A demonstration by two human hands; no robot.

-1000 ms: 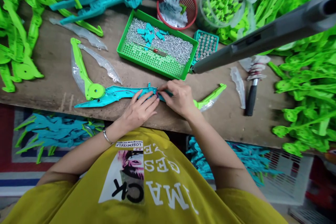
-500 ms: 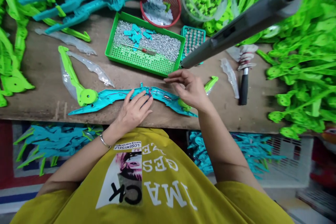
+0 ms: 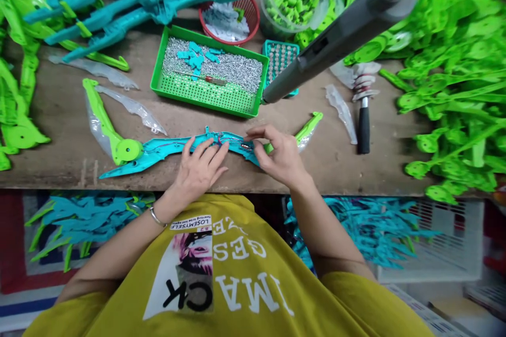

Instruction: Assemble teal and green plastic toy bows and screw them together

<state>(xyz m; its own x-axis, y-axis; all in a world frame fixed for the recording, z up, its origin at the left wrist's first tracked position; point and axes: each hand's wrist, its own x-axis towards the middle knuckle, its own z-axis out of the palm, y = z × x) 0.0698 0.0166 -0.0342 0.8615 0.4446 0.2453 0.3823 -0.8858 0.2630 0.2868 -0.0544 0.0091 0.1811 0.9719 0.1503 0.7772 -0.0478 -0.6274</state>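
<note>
A long turquoise plastic bow-shaped half shell (image 3: 162,148) lies on the table, its hollow side up, with thin wires running inside it. My left hand (image 3: 200,166) rests on its middle, fingers spread, the fingertips over the wires. Near the shell's right part is my right hand (image 3: 279,155), its thumb and bent fingers apart on either side of a small metallic piece (image 3: 247,146). A lime green arm with a round disc (image 3: 128,150) sits at the shell's left end. Another lime green arm (image 3: 308,129) shows at the right, its base covered by my right hand.
Behind the shell stands a green tray (image 3: 205,102) of screws, turquoise pieces and a screwdriver. A grey electric screwdriver (image 3: 316,55) hangs over its right corner. Clear plastic pieces (image 3: 340,110) and a black-handled tool (image 3: 363,126) lie right. Lime green parts (image 3: 454,100) are heaped at both sides.
My right hand has come down and left to the shell's right part, around the small metallic piece. My left hand stays on the shell's middle. The view has shifted slightly.
</note>
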